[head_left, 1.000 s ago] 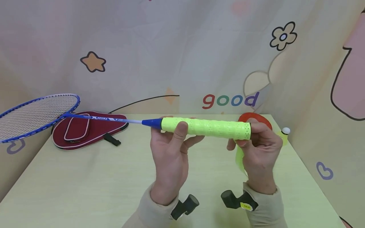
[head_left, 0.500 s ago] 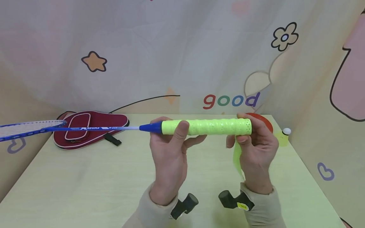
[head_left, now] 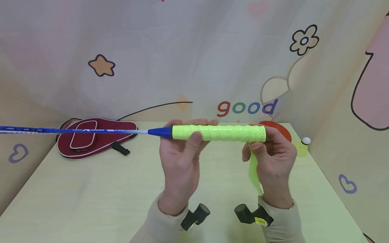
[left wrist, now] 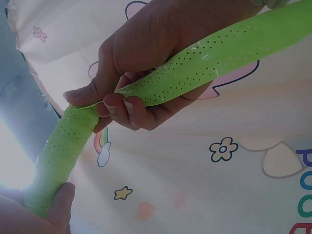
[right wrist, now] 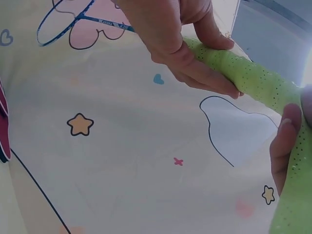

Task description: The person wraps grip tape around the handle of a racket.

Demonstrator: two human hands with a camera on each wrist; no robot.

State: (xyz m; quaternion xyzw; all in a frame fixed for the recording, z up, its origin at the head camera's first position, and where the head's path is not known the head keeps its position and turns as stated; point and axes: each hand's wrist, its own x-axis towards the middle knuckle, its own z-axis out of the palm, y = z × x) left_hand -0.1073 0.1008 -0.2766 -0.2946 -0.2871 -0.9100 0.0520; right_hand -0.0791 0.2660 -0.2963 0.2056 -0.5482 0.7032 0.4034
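A blue badminton racket (head_left: 159, 132) is held level above the table, its head edge-on and cut off at the left of the head view. Bright yellow-green perforated overgrip tape (head_left: 225, 133) covers its handle in overlapping turns. My left hand (head_left: 180, 165) grips the handle by the blue cone, thumb in front and fingers behind. At the butt end, my right hand (head_left: 275, 165) pinches the tape against the handle. A loose tail of tape (left wrist: 200, 66) runs back through the right hand in the left wrist view, and hangs beside its palm in the head view.
On the table (head_left: 91, 195), a dark red racket bag (head_left: 104, 140) lies at the back left. A red-orange round object (head_left: 278, 130) sits behind my right hand, partly hidden. Beside it stands a yellow shuttlecock (head_left: 302, 147) with a white tip. A printed curtain (head_left: 194, 60) hangs behind.
The racket has rolled about its long axis, so its head went from showing its strings to edge-on. Left-hand fingers now show above the handle. Both hands stay in nearly the same place.
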